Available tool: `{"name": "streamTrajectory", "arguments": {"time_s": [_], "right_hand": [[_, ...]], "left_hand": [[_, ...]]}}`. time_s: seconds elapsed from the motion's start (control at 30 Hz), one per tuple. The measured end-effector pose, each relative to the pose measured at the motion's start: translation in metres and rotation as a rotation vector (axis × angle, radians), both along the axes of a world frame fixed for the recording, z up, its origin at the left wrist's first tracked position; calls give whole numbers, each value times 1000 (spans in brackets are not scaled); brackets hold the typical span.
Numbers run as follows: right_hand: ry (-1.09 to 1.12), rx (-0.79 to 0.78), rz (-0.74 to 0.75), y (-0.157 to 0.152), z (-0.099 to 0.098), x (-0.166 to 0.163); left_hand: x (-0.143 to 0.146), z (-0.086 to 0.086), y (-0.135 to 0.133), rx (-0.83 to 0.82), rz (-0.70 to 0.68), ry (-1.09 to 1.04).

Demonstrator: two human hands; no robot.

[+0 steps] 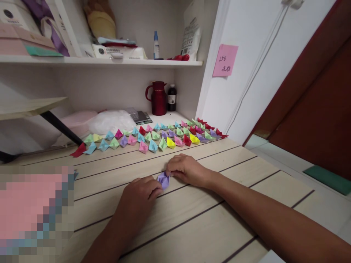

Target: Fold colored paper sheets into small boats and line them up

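A small folded purple paper boat (163, 180) is held just above or on the striped wooden table (175, 215), between my two hands. My left hand (141, 193) pinches its lower left side, fingers closed. From the upper right, my right hand (186, 170) grips the other end between thumb and fingers. Folds show in the middle of the purple paper. Beyond my hands, several paper boats in pink, blue, green, yellow, red and purple stand in rows; a yellow paper boat (170, 143) and a pink paper boat (143, 147) are in the front row.
Behind the boats is a white shelf with a red jug (159, 98), a dark bottle (172, 98) and a white plastic bag (112, 122). A pixelated pink patch (30, 208) covers the left. A pink note (225, 60) hangs on the wall at right.
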State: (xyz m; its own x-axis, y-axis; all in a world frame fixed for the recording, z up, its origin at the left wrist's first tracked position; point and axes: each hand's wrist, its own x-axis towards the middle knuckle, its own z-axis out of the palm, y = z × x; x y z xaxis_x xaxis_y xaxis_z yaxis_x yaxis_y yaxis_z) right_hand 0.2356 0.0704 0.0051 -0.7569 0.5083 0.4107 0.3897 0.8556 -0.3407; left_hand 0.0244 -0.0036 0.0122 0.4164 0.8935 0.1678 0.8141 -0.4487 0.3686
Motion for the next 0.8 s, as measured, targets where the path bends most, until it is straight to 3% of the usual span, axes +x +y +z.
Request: {"name": "streamTrajectory", "arguments": {"time_s": [0.47,0.8], "right_hand": [[33,-127,-8,0,5,5],[49,-110,21,0,3,3]], "left_hand": [[-1,-1,-5,-77,109,-137],[-7,1,-3,-59,39,-141]]}}
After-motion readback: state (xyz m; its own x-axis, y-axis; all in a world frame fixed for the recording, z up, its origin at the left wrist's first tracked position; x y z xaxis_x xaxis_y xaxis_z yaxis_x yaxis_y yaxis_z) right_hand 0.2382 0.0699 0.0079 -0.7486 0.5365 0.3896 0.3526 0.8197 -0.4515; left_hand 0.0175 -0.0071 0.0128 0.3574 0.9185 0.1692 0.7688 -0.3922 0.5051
